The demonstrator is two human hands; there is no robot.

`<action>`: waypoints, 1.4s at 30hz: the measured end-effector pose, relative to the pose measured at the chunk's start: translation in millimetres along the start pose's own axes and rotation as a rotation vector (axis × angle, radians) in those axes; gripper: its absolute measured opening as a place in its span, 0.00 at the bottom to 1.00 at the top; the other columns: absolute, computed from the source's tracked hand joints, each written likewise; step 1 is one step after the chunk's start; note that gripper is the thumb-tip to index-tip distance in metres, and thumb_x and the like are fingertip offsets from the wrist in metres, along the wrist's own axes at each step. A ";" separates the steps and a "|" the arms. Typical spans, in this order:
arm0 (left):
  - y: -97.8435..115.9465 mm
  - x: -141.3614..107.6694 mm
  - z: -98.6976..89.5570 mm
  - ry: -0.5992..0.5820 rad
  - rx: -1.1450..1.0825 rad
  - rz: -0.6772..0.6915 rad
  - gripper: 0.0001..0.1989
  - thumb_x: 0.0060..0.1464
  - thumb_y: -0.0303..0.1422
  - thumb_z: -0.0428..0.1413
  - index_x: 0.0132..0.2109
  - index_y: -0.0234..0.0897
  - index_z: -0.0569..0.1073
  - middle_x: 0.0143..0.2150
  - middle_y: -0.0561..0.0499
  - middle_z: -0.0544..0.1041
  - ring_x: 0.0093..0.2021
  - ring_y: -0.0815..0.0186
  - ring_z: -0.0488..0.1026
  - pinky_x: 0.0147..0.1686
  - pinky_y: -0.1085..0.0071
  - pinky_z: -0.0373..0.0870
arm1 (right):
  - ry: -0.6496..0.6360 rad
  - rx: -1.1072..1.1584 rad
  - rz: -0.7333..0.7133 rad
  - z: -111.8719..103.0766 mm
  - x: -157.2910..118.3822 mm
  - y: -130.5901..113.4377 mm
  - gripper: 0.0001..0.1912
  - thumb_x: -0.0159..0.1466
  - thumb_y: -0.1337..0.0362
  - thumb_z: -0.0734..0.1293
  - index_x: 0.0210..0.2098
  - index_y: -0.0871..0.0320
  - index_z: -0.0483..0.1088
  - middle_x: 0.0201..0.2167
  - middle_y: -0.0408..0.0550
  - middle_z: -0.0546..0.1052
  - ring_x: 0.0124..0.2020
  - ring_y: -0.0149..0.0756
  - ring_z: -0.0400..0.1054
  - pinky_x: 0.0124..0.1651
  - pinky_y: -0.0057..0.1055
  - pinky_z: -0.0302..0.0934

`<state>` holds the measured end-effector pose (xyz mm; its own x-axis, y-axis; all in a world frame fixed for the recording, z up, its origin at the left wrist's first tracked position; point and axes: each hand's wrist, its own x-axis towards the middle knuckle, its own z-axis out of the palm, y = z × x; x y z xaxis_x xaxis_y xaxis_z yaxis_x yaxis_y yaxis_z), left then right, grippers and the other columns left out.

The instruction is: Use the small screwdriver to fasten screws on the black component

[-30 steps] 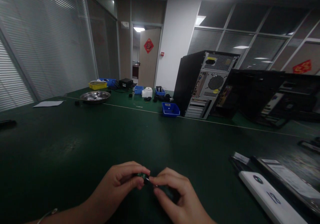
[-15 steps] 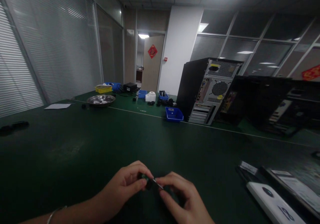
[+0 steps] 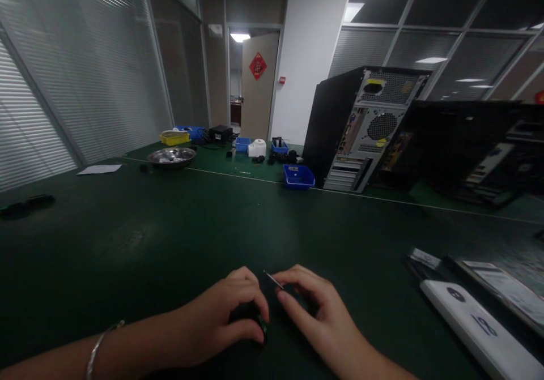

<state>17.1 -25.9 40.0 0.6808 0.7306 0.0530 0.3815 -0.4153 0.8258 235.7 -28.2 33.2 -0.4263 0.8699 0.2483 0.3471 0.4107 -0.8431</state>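
Head cam's showing the left hand [image 3: 219, 315] loosely curled, pinching a small green part [image 3: 263, 325]. The right hand [image 3: 326, 312] is pinching a thin metal piece [image 3: 273, 279] slanting forward-left just beyond the part, not touching.

Metallic rod [image 3: 273, 280]; smooth tabletop [image 3: 204, 227]

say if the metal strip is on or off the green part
Off: the right hand holds the metal strip apart from the green part in the left hand, tabletop showing between.
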 end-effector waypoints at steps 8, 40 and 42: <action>3.9 0.3 5.5 0.082 0.118 0.013 0.08 0.58 0.31 0.58 0.46 0.42 0.74 0.48 0.47 0.73 0.50 0.56 0.67 0.49 0.62 0.64 | -0.103 -0.093 0.010 -8.4 4.6 -0.7 0.05 0.65 0.69 0.66 0.38 0.58 0.74 0.34 0.45 0.77 0.35 0.37 0.71 0.38 0.30 0.63; -4.7 2.7 19.1 0.143 -0.874 -0.142 0.20 0.51 0.20 0.62 0.49 0.37 0.68 0.43 0.49 0.78 0.44 0.63 0.76 0.46 0.63 0.68 | 0.034 0.134 -0.179 -2.2 -2.5 -3.7 0.14 0.60 0.76 0.67 0.33 0.53 0.59 0.38 0.46 0.73 0.38 0.36 0.70 0.40 0.30 0.64; -3.6 3.2 22.0 0.140 -0.915 -0.147 0.21 0.50 0.19 0.62 0.49 0.37 0.68 0.44 0.49 0.79 0.44 0.63 0.77 0.46 0.64 0.69 | 0.038 0.133 -0.185 1.3 -4.8 -4.6 0.14 0.60 0.76 0.67 0.33 0.53 0.60 0.38 0.45 0.73 0.38 0.36 0.70 0.40 0.30 0.64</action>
<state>31.6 -34.0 24.8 0.5610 0.8249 -0.0690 -0.2232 0.2310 0.9470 235.1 -34.6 35.3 -0.4399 0.7937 0.4202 0.1514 0.5267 -0.8365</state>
